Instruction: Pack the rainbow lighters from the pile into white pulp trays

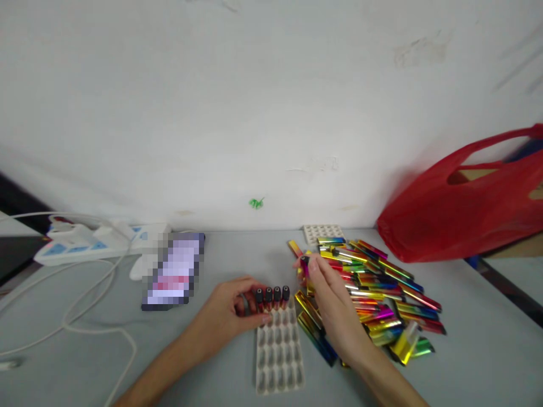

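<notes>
Wall (271, 113), pale and scuffed, fills the far side of your view, above a grey table (220, 379). On the far right of the table slumps a red bag (458, 209). Near it, a heap of shiny, many-coloured sticks (384, 277) spreads over the right side. On the far left you have a white power strip (91, 246) with plugs in it, and a white cable (127, 333) loops toward the near edge.

Your right hand (333, 294) is at the left side of the heap, thumb and fingers closed on one dark-topped stick (305, 268). Your left hand (231, 308) curves around the far end of a pale tray (259, 370), beside four black-topped sticks (277, 295) that stand in a row there; you can't tell from here whether its fingers grip them. The tray's nearer hollows lie bare. Left of that hand, farther off, is a phone (176, 271), blurred into blocks. A second pale tray (311, 232) sits by the wall, and a small green mark (256, 203) shows on the wall.
</notes>
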{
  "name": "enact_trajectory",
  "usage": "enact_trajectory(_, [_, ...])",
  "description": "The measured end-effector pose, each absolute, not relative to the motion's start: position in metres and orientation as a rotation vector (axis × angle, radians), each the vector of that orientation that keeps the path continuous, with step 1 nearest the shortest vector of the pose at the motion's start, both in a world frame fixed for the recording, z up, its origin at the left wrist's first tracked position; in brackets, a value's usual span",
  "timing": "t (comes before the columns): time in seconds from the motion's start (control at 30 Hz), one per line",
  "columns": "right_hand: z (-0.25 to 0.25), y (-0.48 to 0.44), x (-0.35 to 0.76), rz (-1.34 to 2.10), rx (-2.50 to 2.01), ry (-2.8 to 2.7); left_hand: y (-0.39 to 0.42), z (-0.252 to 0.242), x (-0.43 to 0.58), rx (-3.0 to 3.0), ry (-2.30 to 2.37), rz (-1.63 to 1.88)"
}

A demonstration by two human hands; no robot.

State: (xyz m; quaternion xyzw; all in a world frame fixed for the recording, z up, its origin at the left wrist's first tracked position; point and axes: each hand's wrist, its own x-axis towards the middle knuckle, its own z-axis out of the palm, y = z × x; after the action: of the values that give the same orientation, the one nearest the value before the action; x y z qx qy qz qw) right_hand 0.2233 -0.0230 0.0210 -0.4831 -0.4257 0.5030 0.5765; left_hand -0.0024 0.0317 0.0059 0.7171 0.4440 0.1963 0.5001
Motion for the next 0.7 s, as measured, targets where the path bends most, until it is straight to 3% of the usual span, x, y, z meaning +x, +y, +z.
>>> enact_trajectory(0.13, [0.0234, -0.0228, 0.2240, 0.920, -1.267, -1.179, 0.0324, 0.0034, -0.0030, 1.737, 1.062, 0.486])
enact_trajectory(0.7, [0.0192, -0.0241, 0.2235, 0.896, -1.424, -1.293, 0.0321, 0.0068, -0.0013, 1.753, 1.108, 0.464])
